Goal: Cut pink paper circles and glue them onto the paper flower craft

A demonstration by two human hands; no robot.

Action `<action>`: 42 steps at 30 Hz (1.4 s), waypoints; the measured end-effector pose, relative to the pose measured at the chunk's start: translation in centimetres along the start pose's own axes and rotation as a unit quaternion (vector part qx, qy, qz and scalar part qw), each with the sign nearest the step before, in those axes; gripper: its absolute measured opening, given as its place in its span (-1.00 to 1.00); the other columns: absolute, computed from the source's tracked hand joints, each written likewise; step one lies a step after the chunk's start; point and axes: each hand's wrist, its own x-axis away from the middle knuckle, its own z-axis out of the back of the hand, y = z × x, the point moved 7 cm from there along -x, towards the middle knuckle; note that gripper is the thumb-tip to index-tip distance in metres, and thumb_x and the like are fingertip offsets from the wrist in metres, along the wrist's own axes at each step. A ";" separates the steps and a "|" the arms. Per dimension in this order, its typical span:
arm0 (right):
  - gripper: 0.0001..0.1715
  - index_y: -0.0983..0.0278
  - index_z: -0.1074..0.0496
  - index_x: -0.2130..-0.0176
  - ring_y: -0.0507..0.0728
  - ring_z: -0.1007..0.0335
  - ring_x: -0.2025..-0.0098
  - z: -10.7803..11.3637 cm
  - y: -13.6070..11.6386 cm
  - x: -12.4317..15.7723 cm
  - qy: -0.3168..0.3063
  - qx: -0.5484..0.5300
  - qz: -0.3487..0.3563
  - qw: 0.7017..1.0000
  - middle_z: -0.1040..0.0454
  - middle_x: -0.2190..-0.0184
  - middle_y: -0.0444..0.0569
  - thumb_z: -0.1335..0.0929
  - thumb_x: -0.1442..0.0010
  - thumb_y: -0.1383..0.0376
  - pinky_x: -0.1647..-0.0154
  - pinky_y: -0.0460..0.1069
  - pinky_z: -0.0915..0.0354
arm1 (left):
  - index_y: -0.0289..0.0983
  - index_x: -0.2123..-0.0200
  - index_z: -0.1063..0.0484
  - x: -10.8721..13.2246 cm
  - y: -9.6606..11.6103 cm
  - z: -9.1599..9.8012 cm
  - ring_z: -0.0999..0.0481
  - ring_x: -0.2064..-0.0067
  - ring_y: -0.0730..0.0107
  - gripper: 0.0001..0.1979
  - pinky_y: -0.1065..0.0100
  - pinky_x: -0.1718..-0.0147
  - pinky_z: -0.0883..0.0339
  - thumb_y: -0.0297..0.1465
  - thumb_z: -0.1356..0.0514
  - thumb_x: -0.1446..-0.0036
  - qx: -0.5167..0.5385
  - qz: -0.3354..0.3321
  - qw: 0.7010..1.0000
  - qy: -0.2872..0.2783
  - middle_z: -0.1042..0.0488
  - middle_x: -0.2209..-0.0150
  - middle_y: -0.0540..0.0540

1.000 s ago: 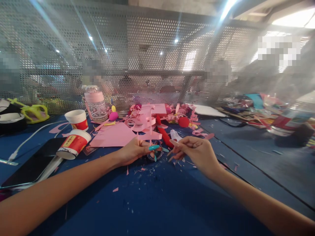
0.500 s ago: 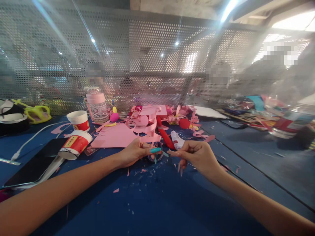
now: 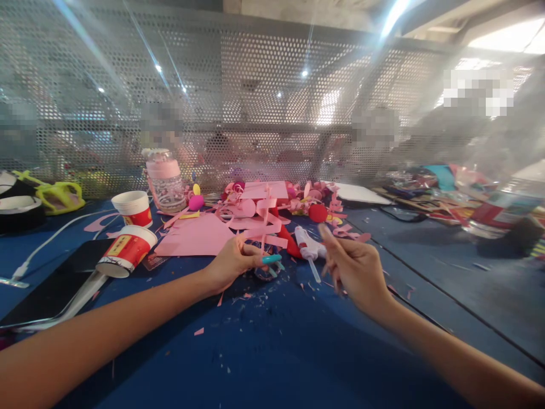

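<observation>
My left hand (image 3: 232, 264), its long nails painted turquoise, pinches an upright pink paper strip (image 3: 265, 218) with shorter pink cross strips on it. Behind and under those fingertips lies a small dark round object (image 3: 264, 272), mostly covered. My right hand (image 3: 355, 267) is raised over the table to the right, its fingers smeared by motion, so whether anything is in them cannot be made out. Just left of it rests a white glue gun (image 3: 305, 240) with a clear glue stick (image 3: 315, 271) poking out toward me. A red object (image 3: 292, 244) lies against the gun.
Pink paper sheets (image 3: 193, 236) and a heap of curled scraps (image 3: 249, 207) cover the back middle. At left are paper cups (image 3: 126, 250), a phone (image 3: 51, 284), a white cable (image 3: 55, 238) and a jar (image 3: 164, 184). A perforated metal screen (image 3: 272, 85) stands behind. Further right is a plastic bottle (image 3: 496, 213).
My right hand has moved right and slightly up, away from my left hand, uncovering the glue stick end of the gun. My left hand keeps its hold on the paper strip.
</observation>
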 end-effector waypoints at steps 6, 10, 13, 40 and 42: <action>-0.48 0.26 -0.26 0.67 -0.03 -0.22 0.79 -0.7 -0.4 0.1 -0.056 0.017 0.020 0.998 -0.29 0.79 -0.14 -0.31 -0.05 -0.05 0.83 -0.14 -0.18 | -0.37 0.43 -0.37 0.2 0.3 -0.3 -0.41 0.56 0.54 -0.65 0.49 0.51 -0.21 -0.36 -0.41 0.28 0.012 -0.007 1.000 -0.010 -0.47 0.61 0.01; -0.65 0.19 -0.31 0.10 0.11 -0.47 0.23 -1.4 -1.6 0.3 -0.082 -0.022 0.122 0.989 -0.42 0.11 0.03 -0.34 -0.11 0.16 0.36 -0.02 -0.45 | -0.39 0.44 -0.38 0.2 0.3 -0.5 -0.43 0.57 0.52 -0.68 0.47 0.51 -0.26 -0.37 -0.40 0.25 0.020 -0.007 1.000 -0.015 -0.47 0.61 0.00; -0.61 0.15 -0.27 0.04 0.14 -0.30 -0.02 -1.3 -1.5 0.2 -0.061 0.016 0.173 0.983 -0.19 -0.10 0.04 -0.34 -0.11 0.19 0.05 0.07 -0.35 | -0.42 0.44 -0.44 0.2 0.1 -0.7 -0.46 0.56 0.50 -0.73 0.45 0.48 -0.30 -0.37 -0.38 0.21 0.008 -0.002 0.999 -0.037 -0.51 0.58 -0.05; -0.67 0.24 -0.39 0.57 0.05 -0.32 0.47 -2.7 -2.3 1.3 -0.114 0.169 0.223 0.953 -0.40 0.57 -0.11 -0.37 -0.05 0.07 0.35 -0.02 -0.26 | -0.34 0.04 -0.24 1.2 -0.1 -2.1 -0.57 0.39 0.37 -0.43 0.44 0.39 -0.40 -0.52 -0.35 0.15 -0.020 0.000 0.990 -0.138 -0.56 0.41 -0.09; -0.65 0.25 -0.39 0.58 0.05 -0.32 0.47 -2.8 -2.1 1.2 -0.123 0.159 0.197 0.960 -0.39 0.58 -0.11 -0.37 -0.04 0.06 0.35 -0.02 -0.26 | -0.33 0.05 -0.26 1.2 -0.1 -2.2 -0.58 0.39 0.36 -0.44 0.43 0.39 -0.40 -0.51 -0.35 0.16 -0.020 0.001 0.990 -0.141 -0.56 0.42 -0.08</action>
